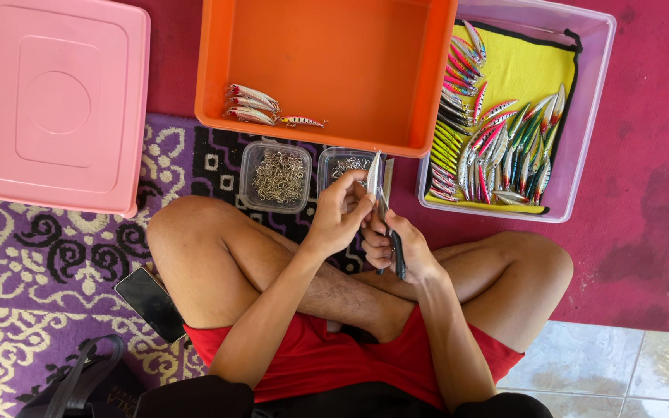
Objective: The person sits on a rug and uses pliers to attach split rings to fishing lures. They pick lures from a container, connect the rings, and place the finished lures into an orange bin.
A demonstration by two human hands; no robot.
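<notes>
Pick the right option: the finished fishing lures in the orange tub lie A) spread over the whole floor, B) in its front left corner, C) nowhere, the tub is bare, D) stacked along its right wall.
B: the few fishing lures lie together in the front left corner of the orange tub, the rest of its floor bare.

The floor is covered by 2 textiles: a purple rug (32,255) with cream and black scrollwork on the left, and a plain magenta mat (644,193) on the right, marked with a few darker stains. At the lower right corner the mat ends and pale glossy tiles (621,364) show, crossed by a thin grout line. Light is even and soft, with faint reflections on the tiles, probably daylight, though no window is in view. No wall or furniture appears from this downward angle.
</notes>
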